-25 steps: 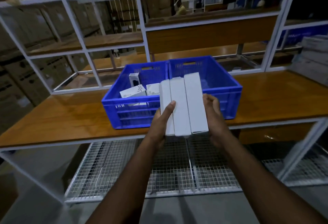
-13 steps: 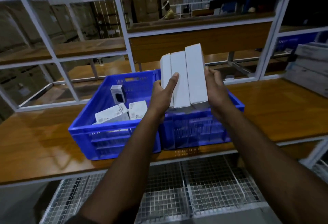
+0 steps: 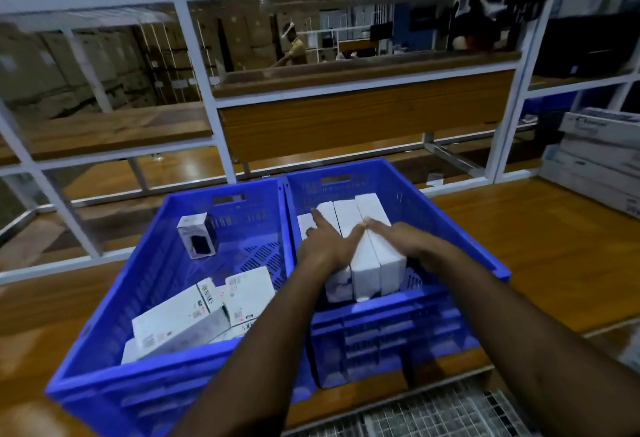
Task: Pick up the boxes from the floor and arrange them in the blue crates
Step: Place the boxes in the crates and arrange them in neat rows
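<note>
We stand at a glossy brown wooden shelf (image 3: 540,246) in a dim warehouse rack of white metal bars. In the right-hand blue perforated plastic crate (image 3: 460,228) three long plain white cardboard boxes (image 3: 367,249) lie side by side, their long axes running near to far, directly under our hands. Our left hand (image 3: 327,242) lies open and flat on the leftmost box and our right hand (image 3: 398,239) rests palm-down on the rightmost; both seem equally near. We cannot tell whether the boxes already rest on the crate floor, and our forearms hide part of the printed white cartons (image 3: 194,315) in the left-hand blue crate (image 3: 145,291).
</note>
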